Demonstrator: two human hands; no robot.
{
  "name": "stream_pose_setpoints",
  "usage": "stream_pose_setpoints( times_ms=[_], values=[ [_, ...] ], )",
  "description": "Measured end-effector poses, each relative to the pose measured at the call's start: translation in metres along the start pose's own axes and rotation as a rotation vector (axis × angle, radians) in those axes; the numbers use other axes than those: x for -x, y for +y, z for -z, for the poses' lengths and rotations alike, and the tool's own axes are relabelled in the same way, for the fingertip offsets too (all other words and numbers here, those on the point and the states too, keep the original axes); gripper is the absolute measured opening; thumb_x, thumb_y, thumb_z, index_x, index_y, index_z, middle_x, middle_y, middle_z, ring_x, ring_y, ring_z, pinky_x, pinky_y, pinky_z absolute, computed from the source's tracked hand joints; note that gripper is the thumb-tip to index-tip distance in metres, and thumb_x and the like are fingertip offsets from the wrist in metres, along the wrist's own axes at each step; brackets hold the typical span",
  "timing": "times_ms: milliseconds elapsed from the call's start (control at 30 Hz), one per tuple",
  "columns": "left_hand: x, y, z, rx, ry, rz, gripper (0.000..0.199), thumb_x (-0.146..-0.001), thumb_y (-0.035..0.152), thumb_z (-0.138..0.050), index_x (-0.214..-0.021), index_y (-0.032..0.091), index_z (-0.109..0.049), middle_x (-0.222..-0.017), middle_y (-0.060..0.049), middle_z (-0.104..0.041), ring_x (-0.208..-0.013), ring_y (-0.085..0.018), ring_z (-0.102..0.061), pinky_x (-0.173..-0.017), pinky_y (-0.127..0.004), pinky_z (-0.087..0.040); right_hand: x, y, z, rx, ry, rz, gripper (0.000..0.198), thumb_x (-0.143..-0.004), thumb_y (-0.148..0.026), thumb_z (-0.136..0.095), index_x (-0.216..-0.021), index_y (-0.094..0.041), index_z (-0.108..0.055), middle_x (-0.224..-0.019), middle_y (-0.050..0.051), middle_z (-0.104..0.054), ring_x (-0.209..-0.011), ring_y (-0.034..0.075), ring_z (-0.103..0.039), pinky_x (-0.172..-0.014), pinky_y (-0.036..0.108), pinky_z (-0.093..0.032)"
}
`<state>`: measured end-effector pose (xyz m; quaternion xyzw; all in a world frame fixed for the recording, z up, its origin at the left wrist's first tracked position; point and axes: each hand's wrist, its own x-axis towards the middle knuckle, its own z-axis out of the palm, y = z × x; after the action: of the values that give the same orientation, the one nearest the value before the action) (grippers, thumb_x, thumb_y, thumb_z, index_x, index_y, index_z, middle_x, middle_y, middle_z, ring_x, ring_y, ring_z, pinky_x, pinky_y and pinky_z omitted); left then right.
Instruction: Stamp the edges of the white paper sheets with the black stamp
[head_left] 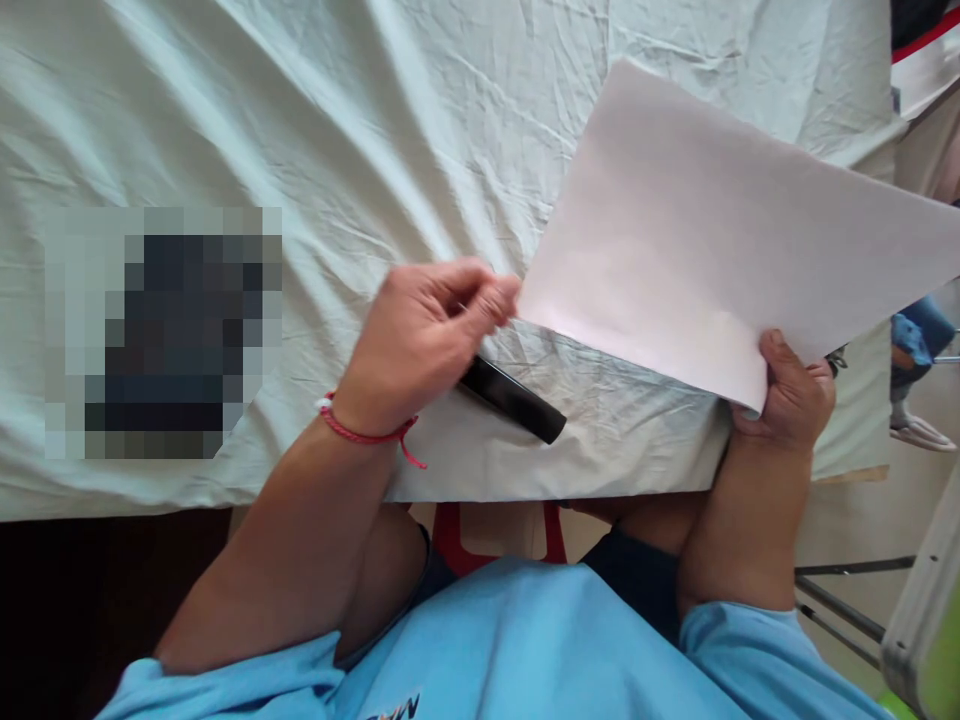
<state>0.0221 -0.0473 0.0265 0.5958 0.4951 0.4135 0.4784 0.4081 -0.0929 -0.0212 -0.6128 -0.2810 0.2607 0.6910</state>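
My right hand (795, 390) grips the near edge of a thin, smooth white sheet (712, 230), which bends under my thumb. My left hand (431, 325) is curled at the sheet's left corner; I cannot tell whether it pinches it. Partly beneath that hand, 1 glossy black bar (517, 400) lies on the wrinkled, cloth-covered surface (360, 100).
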Motion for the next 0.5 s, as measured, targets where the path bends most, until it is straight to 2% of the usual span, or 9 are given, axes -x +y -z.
stream_pose_setpoints(
  times_ms=[33,67,100,133,200,300,400,500],
  values=[
    [-0.002,-0.003,0.0,0.057,0.125,0.007,0.038,-0.108,0.05,-0.083,-0.081,0.024,-0.077,-0.079,0.0,-0.073,-0.075,-0.016,-0.061,-0.074,-0.035,-0.047,0.001,-0.001,0.0,-0.006,-0.006,0.008,0.041,-0.064,-0.031,-0.104,-0.098,-0.02,-0.086,-0.119,0.002,-0.089,-0.119,0.02,-0.086,-0.133,0.042,-0.065],
    [-0.004,-0.005,-0.001,0.106,0.199,0.016,0.036,-0.107,0.05,-0.086,-0.084,0.024,-0.077,-0.083,0.0,-0.074,-0.079,-0.016,-0.062,-0.077,-0.035,-0.049,0.001,-0.001,0.0,-0.012,-0.013,0.017,0.041,-0.064,-0.032,-0.105,-0.098,-0.02,-0.086,-0.121,0.002,-0.089,-0.122,0.021,-0.085,-0.135,0.043,-0.064],
    [-0.006,-0.008,-0.002,0.147,0.221,0.035,0.032,-0.104,0.05,-0.089,-0.088,0.025,-0.077,-0.087,0.0,-0.075,-0.083,-0.016,-0.063,-0.079,-0.034,-0.05,0.002,-0.001,-0.001,-0.017,-0.019,0.025,0.04,-0.064,-0.033,-0.106,-0.097,-0.02,-0.085,-0.122,0.002,-0.089,-0.124,0.021,-0.085,-0.136,0.043,-0.063],
    [-0.007,-0.01,-0.003,0.185,0.199,0.065,0.032,-0.099,0.052,-0.094,-0.093,0.025,-0.077,-0.091,0.0,-0.076,-0.086,-0.017,-0.065,-0.08,-0.034,-0.051,0.003,-0.002,-0.001,-0.021,-0.023,0.032,0.041,-0.064,-0.034,-0.106,-0.096,-0.021,-0.085,-0.122,0.001,-0.089,-0.125,0.021,-0.085,-0.137,0.044,-0.062],
    [-0.009,-0.012,-0.006,0.233,0.053,0.124,0.04,-0.089,0.055,-0.1,-0.1,0.025,-0.076,-0.095,-0.002,-0.077,-0.089,-0.019,-0.067,-0.079,-0.034,-0.053,0.005,-0.002,-0.003,-0.028,-0.026,0.039,0.044,-0.062,-0.035,-0.108,-0.097,-0.021,-0.086,-0.12,0.001,-0.09,-0.126,0.022,-0.085,-0.139,0.044,-0.06],
    [-0.008,-0.01,-0.01,0.163,-0.154,0.149,0.035,-0.09,0.05,-0.094,-0.088,0.024,-0.072,-0.084,-0.001,-0.07,-0.079,-0.019,-0.061,-0.07,-0.033,-0.048,0.009,-0.002,-0.005,-0.013,-0.024,0.047,0.046,-0.061,-0.038,-0.109,-0.098,-0.021,-0.087,-0.117,0.001,-0.09,-0.127,0.023,-0.085,-0.141,0.046,-0.059],
    [-0.005,-0.006,-0.01,0.035,-0.166,0.145,0.037,-0.095,0.042,-0.083,-0.071,0.024,-0.061,-0.069,0.002,-0.052,-0.068,-0.016,-0.045,-0.062,-0.033,-0.033,0.011,-0.001,-0.008,0.044,-0.03,0.062,0.046,-0.065,-0.043,-0.109,-0.099,-0.021,-0.087,-0.117,0.002,-0.09,-0.124,0.023,-0.086,-0.139,0.049,-0.06],
    [-0.005,-0.004,-0.009,-0.025,-0.129,0.153,0.047,-0.1,0.043,-0.078,-0.066,0.024,-0.051,-0.066,0.002,-0.044,-0.065,-0.015,-0.038,-0.06,-0.034,-0.027,0.012,0.0,-0.009,0.083,-0.042,0.049,0.049,-0.064,-0.047,-0.111,-0.097,-0.02,-0.086,-0.116,0.004,-0.09,-0.116,0.021,-0.085,-0.132,0.047,-0.066]
  ],
)
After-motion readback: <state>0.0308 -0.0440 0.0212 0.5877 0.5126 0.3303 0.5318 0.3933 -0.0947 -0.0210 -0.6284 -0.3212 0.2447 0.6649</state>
